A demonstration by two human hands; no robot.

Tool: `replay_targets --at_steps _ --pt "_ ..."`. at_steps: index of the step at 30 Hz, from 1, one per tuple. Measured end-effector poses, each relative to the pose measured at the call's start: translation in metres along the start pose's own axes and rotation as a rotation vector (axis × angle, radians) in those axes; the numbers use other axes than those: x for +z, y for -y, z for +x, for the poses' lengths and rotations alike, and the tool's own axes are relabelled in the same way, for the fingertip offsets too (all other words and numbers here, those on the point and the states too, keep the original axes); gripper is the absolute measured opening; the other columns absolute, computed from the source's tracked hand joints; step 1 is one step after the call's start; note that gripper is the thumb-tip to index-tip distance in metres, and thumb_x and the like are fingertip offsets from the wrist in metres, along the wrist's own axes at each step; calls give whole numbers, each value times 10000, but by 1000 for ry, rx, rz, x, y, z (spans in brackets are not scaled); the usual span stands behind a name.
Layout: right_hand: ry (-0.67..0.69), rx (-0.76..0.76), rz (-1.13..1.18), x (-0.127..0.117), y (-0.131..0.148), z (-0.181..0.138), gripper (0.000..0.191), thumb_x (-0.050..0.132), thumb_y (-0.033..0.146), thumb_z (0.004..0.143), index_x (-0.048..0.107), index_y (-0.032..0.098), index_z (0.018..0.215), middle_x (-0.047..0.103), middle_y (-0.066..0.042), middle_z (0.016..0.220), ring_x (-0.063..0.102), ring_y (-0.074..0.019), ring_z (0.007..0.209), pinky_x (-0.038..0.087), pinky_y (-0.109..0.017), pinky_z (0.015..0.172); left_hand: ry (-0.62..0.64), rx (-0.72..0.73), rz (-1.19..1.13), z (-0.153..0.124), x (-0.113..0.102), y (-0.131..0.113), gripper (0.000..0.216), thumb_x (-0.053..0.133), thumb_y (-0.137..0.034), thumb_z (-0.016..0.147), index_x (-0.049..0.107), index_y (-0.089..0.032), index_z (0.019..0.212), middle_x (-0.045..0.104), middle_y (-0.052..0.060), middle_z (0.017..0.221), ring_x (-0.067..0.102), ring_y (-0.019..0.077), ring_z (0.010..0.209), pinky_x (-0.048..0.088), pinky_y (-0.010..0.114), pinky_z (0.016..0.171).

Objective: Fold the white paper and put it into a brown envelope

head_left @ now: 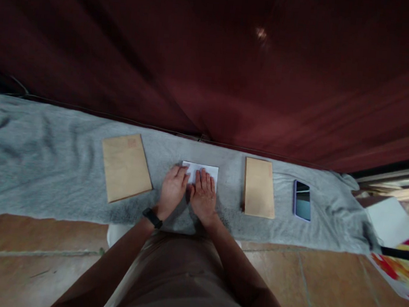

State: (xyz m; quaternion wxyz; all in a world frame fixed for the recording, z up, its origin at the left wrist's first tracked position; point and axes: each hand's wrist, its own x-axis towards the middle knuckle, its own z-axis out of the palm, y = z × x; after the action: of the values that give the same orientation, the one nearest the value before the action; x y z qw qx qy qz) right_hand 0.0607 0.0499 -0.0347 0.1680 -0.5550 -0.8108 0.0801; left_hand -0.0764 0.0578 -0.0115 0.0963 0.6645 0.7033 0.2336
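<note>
A small white sheet of paper (213, 170), which looks folded, lies on the grey cloth in front of me. My right hand (203, 197) rests palm down on it, fingers stretched out over its right half. At the paper's left edge, my left hand (172, 191) has its fingers bent and close to the thumb, gripping that edge. A dark band circles my left wrist. To the left lies a brown envelope (126, 167) with faint red print, slightly turned. On the right is a narrower stack of brown envelopes (260, 188).
A phone (302, 200) in a purple case lies right of the stack. The grey cloth (61, 168) covers a long narrow surface against a dark red wall (212, 77). At far right are a white box-like thing (392, 221) and a colourful bag (401, 269). Tiled floor (276, 271) shows below.
</note>
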Motion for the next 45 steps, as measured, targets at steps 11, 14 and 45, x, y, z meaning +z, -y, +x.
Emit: replay_targets --at_steps 11,14,45 --pt "-51 39 -30 1 -8 -7 547 317 213 1066 326 94 1600 306 -181 1657 271 -287 1550 247 -538 1241 165 245 128 -9 14 -3 598 345 -409 1050 378 -130 1578 301 138 1676 184 268 1581 185 496 1281" --pt "-62 93 -45 -3 -16 -10 546 337 282 1080 349 87 1590 334 -193 1642 300 -306 1535 260 -555 1231 142 231 142 -10 14 -3 579 362 -388 1050 377 -166 1585 269 129 1688 171 286 1583 188 517 1275" --pt "-32 -38 -57 -5 -36 9 579 473 364 1068 378 88 1567 344 -207 1636 277 -311 1544 280 -558 1221 89 235 166 -33 6 17 661 355 -432 1041 347 -45 1576 339 186 1645 265 285 1556 224 474 1276"
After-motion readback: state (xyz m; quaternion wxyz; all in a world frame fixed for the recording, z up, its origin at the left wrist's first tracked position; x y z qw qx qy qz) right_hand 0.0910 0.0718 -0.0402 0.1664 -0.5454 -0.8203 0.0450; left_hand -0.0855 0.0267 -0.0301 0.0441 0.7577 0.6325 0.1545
